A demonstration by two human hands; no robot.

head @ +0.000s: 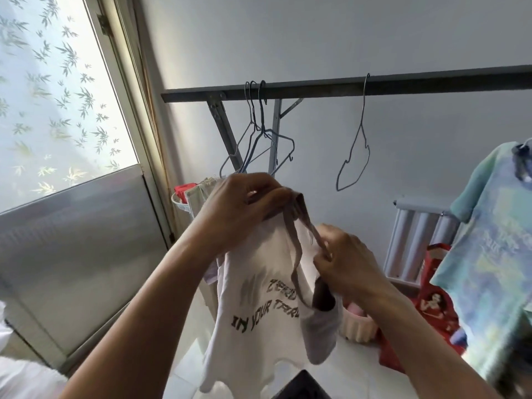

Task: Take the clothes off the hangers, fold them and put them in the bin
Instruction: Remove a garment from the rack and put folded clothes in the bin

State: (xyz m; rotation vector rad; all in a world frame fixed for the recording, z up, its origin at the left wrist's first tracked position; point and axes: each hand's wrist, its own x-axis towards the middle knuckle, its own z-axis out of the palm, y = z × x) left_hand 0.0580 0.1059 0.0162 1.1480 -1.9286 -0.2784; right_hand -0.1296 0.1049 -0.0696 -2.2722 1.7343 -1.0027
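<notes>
White top point(259, 298) hangs in the air close to the body, held up by both hands; no hanger shows inside it. The left grip point(247, 203) is clamped round the bunched shoulder at the top. The right grip point(345, 254) pinches one thin grey strap point(296, 263) lower down.

The likely trouble is in the straps. They are narrow and loop loosely, so a pull from the right grip could twist them or drag the neckline out of shape, which would leave the fold lopsided. With most of the cloth hanging from one bunched handful, a looser left grip could let the hem drop to the floor.

Just behind the top, a ribbed cream tub point(359, 326) sits beside a red bag point(434, 300); a swinging hem could catch either. A white basket point(178, 201) with red cloth sits behind the left grip. I cannot tell which container is the bin.

Further back, a cluster of empty hangers point(259, 145) hangs directly behind the left grip, and raising it could snag their wire ends. A single hanger point(355, 151) hangs apart on the rail point(403, 83). A tie-dye shirt point(489, 240) crowds the right side, so the open room lies low and to the left.
</notes>
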